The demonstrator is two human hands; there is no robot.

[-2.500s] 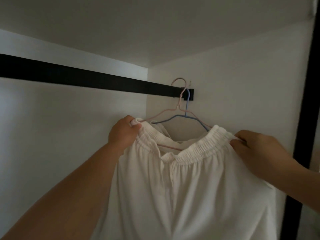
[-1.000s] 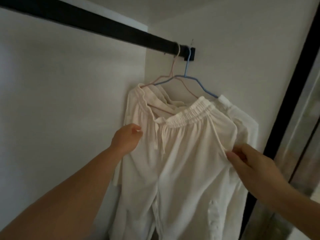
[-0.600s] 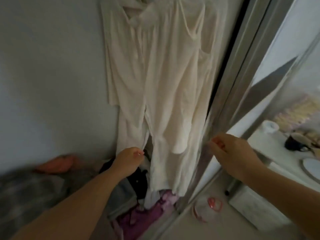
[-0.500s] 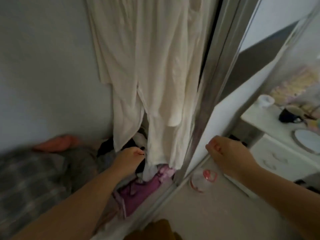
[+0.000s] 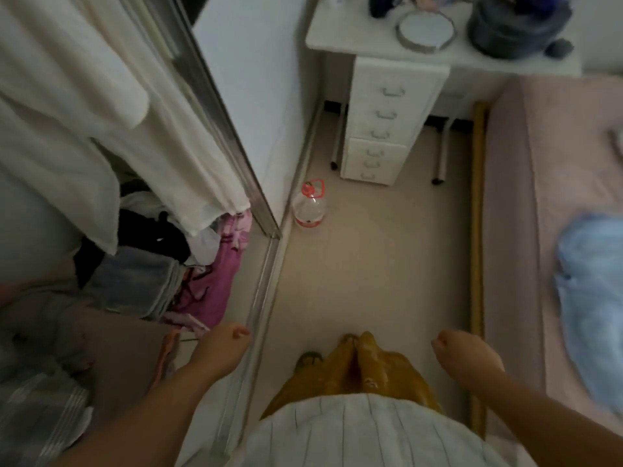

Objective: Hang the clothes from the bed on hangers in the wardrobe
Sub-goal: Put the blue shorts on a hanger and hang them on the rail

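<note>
White clothes (image 5: 84, 106) hang inside the wardrobe at the upper left, their hems reaching down to a pile of folded clothes (image 5: 158, 274) on the wardrobe floor. A light blue garment (image 5: 590, 291) lies on the pink bed (image 5: 526, 203) at the right. My left hand (image 5: 222, 345) hovers low beside the wardrobe's sliding-door track, fingers loosely curled, holding nothing. My right hand (image 5: 467, 358) hangs near the bed's edge, fingers also loosely curled and empty. The hangers and rail are out of view.
A plastic water bottle (image 5: 310, 207) with a red cap stands on the floor by the wardrobe's mirrored door (image 5: 215, 106). A white desk with a drawer unit (image 5: 384, 119) stands ahead, carrying a round mirror (image 5: 425, 30) and a dark bag. Beige floor lies between wardrobe and bed.
Both hands let go of the white trousers, which stay hanging in the wardrobe. My view swung down and right from the rail to the floor and bed, and my hands dropped low.
</note>
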